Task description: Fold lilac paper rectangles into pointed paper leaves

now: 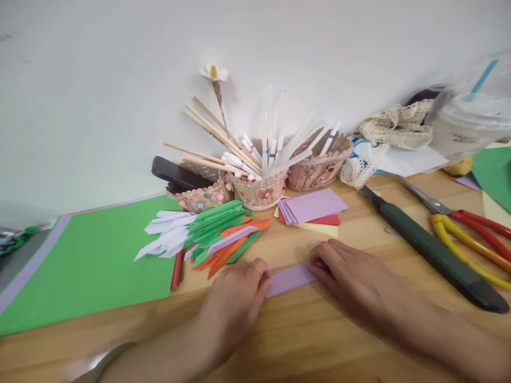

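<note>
A narrow purple paper strip [290, 280] lies on the wooden table between my two hands. My left hand [242, 290], with a ring on one finger, pinches the strip's left end. At the right end, my right hand [339, 268] grips the strip between thumb and curled fingers. Just beyond are folded paper pieces in white [167, 234], green [215, 223] and orange [223, 258]. A small stack of purple paper rectangles [315, 205] rests on red and yellow ones, behind my hands.
Green paper sheets [104, 255] spread at the left. Three decorated baskets [259, 191] with markers, sticks and clear tubes stand against the wall. A green-handled cutter [431, 244] and scissors [443, 207] with red and yellow handles lie right, below lace ribbon [399, 125] and a plastic cup [471, 125].
</note>
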{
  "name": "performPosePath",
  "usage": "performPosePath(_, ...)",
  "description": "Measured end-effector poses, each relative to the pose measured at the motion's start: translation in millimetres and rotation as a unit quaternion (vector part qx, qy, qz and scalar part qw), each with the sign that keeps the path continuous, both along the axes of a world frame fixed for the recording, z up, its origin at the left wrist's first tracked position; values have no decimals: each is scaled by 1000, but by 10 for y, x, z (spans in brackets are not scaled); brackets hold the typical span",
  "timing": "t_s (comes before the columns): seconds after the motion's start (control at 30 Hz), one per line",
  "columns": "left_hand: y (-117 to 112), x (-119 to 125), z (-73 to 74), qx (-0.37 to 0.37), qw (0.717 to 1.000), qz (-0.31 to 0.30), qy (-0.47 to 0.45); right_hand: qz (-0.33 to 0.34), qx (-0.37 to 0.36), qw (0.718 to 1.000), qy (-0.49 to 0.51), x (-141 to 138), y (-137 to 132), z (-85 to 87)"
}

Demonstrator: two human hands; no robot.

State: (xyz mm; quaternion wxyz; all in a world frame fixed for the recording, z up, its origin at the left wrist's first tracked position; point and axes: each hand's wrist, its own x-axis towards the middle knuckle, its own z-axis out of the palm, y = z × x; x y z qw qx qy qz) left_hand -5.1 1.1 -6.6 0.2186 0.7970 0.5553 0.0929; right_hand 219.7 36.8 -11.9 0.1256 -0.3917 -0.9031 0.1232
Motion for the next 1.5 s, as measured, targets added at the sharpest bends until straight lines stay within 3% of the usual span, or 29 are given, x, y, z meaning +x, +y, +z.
performPosePath(0.53,5,97,69,-30,992,-11,125,-3,77,997,-22,-12,22,24)
performPosePath(0.7,-41,79,-20,93,976,-44,190,-2,83,996,-18,-7,14,22)
performPosePath(0.83,-36,21,-78,252,947,-159,121,7,89,996,-25,10,25,15)
performPosePath(0.9,-25,-3,-98,289,930,-205,94,21,108,993,-37,18,24,28)
performPosePath(1.07,4,-14,-136,297,926,-210,100,103,214,968,-77,1,-94,106)
performPosePath(1.17,23,-5,-152,284,931,-204,101,132,234,960,-81,-27,-217,110)
performPosePath(1.27,23,3,-151,281,932,-198,115,127,242,958,-90,-48,-324,69)
performPosePath(1.5,-210,-22,-6,337,894,-211,205,80,291,946,-115,-85,-480,21)
